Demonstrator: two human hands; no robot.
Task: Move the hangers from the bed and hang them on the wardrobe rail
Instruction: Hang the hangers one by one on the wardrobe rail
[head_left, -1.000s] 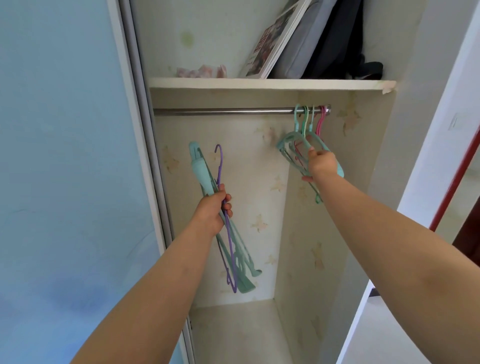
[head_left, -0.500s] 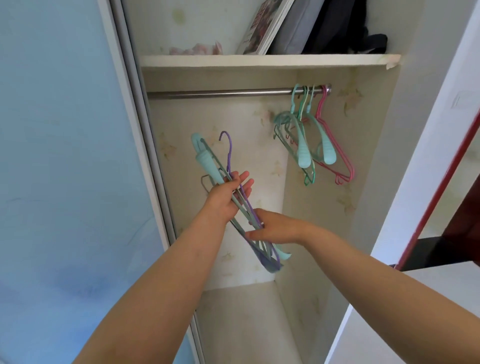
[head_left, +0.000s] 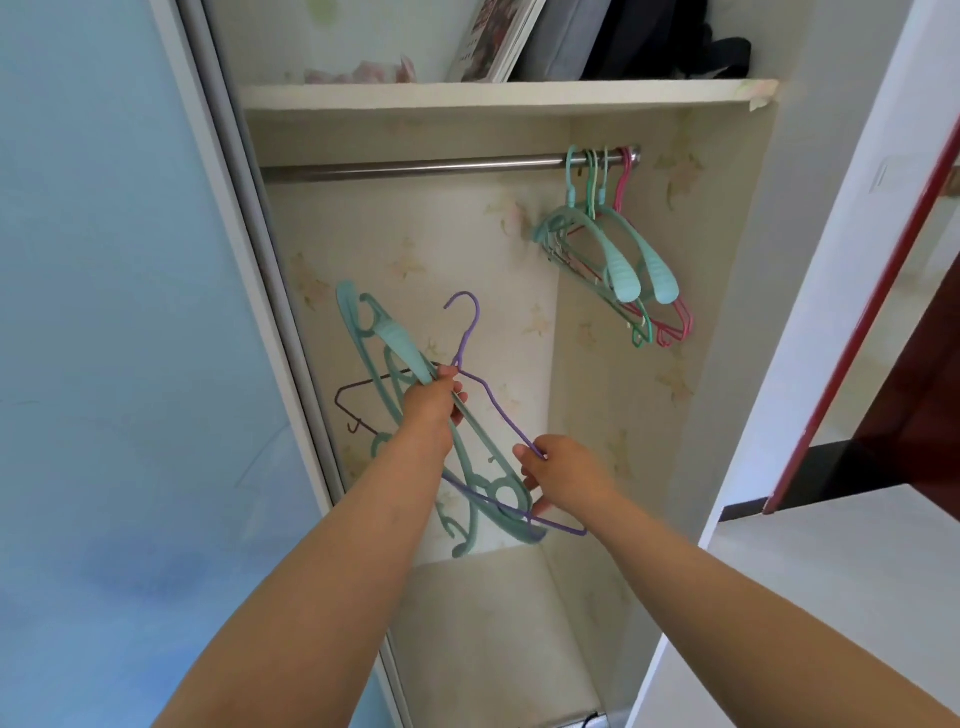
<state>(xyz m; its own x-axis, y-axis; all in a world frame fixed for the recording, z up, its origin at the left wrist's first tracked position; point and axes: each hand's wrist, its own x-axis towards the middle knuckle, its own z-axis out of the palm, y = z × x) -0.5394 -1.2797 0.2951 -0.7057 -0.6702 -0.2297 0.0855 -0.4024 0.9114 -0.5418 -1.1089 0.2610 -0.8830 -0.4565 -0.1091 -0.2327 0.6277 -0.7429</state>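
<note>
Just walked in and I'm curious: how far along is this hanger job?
Partly done. A cluster of teal, green and pink hangers already hangs at the right end of the rail. In hand: the left hand grips a bundle of teal hangers, while the right hand pinches the purple hanger, apparently separating it. Left: hooking the purple one and the bundle onto the rail. The bed is out of view.
</note>
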